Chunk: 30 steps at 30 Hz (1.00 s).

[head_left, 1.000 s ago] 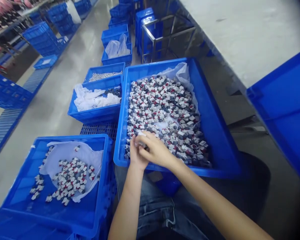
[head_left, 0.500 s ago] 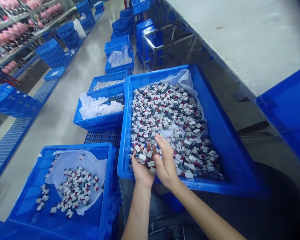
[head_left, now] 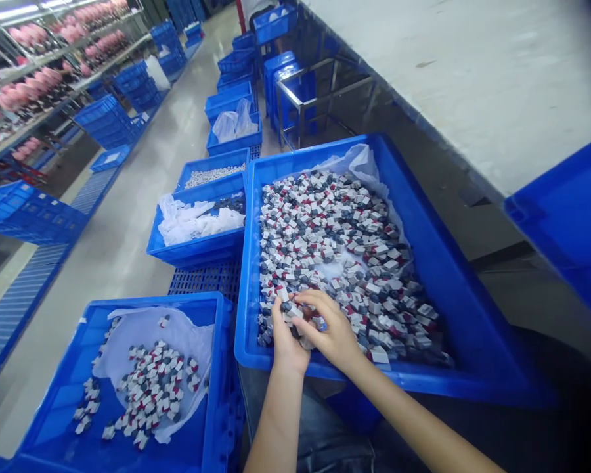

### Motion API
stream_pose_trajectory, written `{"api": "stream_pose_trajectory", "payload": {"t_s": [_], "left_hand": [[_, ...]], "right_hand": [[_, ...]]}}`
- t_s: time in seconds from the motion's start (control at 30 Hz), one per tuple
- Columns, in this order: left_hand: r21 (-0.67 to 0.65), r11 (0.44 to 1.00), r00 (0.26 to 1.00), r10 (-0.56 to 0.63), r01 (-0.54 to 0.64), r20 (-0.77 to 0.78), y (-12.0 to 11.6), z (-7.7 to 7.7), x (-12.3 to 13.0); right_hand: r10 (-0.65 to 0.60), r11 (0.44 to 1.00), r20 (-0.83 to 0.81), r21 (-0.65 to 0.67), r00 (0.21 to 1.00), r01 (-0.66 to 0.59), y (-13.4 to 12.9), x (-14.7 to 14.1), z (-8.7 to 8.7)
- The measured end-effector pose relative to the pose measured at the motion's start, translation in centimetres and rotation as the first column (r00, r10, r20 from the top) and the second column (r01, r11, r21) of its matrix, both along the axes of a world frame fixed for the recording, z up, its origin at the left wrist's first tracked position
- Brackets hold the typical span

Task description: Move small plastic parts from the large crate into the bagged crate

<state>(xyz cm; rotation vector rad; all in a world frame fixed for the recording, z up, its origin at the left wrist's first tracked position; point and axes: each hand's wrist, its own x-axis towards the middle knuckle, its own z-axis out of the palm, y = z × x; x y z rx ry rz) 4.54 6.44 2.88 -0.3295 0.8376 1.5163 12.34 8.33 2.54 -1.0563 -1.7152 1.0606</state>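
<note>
Small white, dark grey and red blocks [head_left: 285, 303] rest in my left hand [head_left: 291, 355], whose palm faces up with the fingers curled round them. My right hand [head_left: 335, 335] is bent over the same blocks, thumb and fingers closing on them from the right; its fingertips partly hide the pieces. Both hands are above the near edge of a large blue crate [head_left: 241, 315]. Inside it lies a wide heap of the same blocks [head_left: 320, 223] on a white plastic liner [head_left: 359, 161].
A lower blue crate [head_left: 209, 394] at left holds a smaller pile of these blocks [head_left: 152, 387] on a white sheet. Behind it stand crates with white bags [head_left: 192, 226] and small pale parts [head_left: 214, 176]. A pale tabletop [head_left: 473, 72] and a metal frame [head_left: 303, 105] are at right.
My right hand has come in closer, its fingers going from stretched out to bent over the blocks in my left hand. The view has shifted slightly.
</note>
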Motion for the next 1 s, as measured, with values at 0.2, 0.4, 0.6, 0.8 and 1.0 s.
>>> {"api": "stream_pose_trajectory", "payload": {"t_s": [0.2, 0.4, 0.6, 0.8, 1.0], "left_hand": [[-0.004, 1.0, 0.996, -0.018, 0.017, -0.087, 0.2, 0.0, 0.2], [0.06, 0.997, 0.995, -0.035, 0.041, -0.096, 0.1, 0.4, 0.1], [0.06, 0.997, 0.998, -0.039, 0.042, -0.045, 0.0, 0.1, -0.3], [0.043, 0.998, 0.997, -0.052, 0.049, 0.053, -0.1, -0.1, -0.6], [0.046, 0.999, 0.999, -0.029, 0.027, 0.044, -0.3, 0.6, -0.6]], "right_hand": [[-0.035, 0.996, 0.004, 0.085, 0.999, 0.035, -0.1, 0.0, 0.0], [-0.161, 0.977, -0.083, 0.124, 0.983, 0.171, -0.8, 0.5, 0.2], [-0.201, 0.958, -0.096, 0.189, 0.975, 0.216, -1.0, 0.7, 0.3], [0.114, 0.931, 0.073, 0.339, 0.991, -0.132, -1.1, 0.2, 1.1], [0.008, 0.957, 0.057, 0.289, 0.998, -0.024, -1.1, 0.6, 0.7]]}}
